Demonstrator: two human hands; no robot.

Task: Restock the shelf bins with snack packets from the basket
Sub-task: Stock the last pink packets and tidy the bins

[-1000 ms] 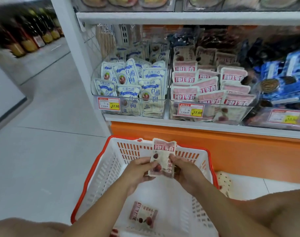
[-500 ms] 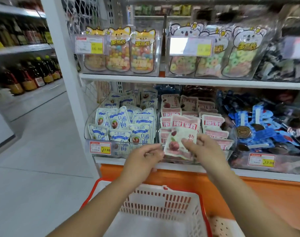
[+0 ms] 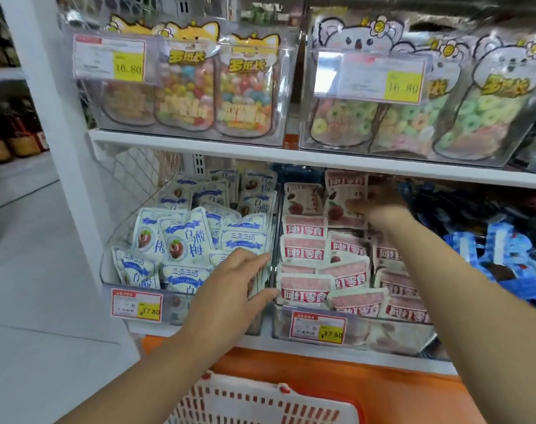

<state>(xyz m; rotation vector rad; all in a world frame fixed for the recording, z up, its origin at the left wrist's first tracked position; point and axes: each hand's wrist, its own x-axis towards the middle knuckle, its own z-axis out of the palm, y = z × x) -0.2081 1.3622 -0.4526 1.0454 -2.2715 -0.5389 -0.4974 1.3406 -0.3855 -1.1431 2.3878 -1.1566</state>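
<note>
The pink packet (image 3: 343, 197), held by both hands over the basket (image 3: 260, 402) a second ago and then lifted to the front of the pink bin (image 3: 383, 332), now stands upright at that bin's back row, pinched by the right grip (image 3: 380, 203) alone; the left grip (image 3: 236, 286) has let go, its fingers spread near the bin's left wall; the basket has slid to the bottom edge of view.

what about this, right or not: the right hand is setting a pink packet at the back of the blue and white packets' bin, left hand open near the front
Wrong bin. The head view shows the right hand setting the pink packet at the back of the pink packets' bin, beside the blue and white one. The left hand is open near the front.
</note>
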